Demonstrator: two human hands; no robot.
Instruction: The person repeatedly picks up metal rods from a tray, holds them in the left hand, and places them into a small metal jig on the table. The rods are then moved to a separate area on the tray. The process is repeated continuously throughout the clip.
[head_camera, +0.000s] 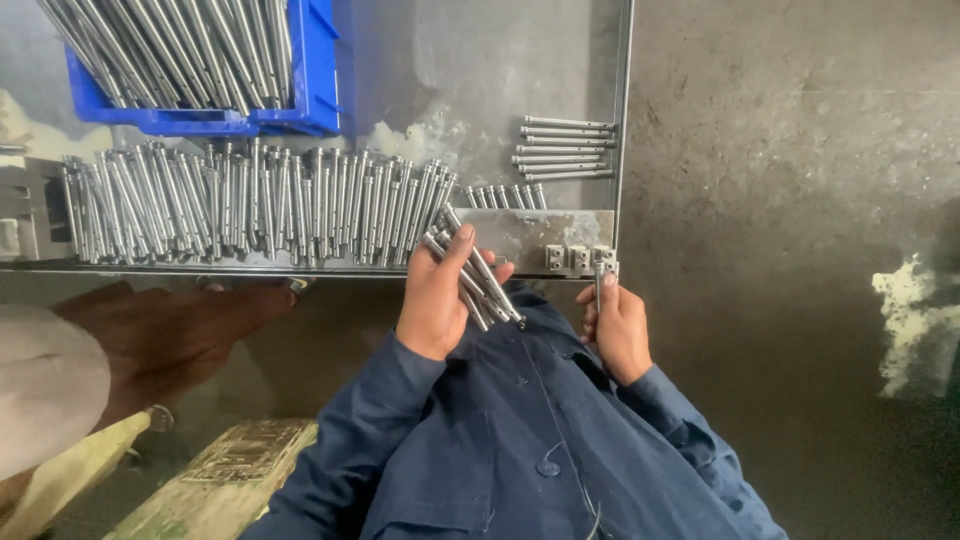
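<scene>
Holding rod bundle (478, 280) | left hand (437, 300) | right hand (618, 328): single pin (598, 285)

A blue bin (310, 90) of rods sits on the metal table (480, 80).

Counts: one blue bin (310, 90) upper left; six sideways rods (565, 148) upper centre; three small metal blocks (578, 257); long rod row (250, 205), too many to count.

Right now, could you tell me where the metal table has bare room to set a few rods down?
Bare table lies between the blue bin and the small rod stack. The long rod row crowds the front edge, up to the left hand.
</scene>
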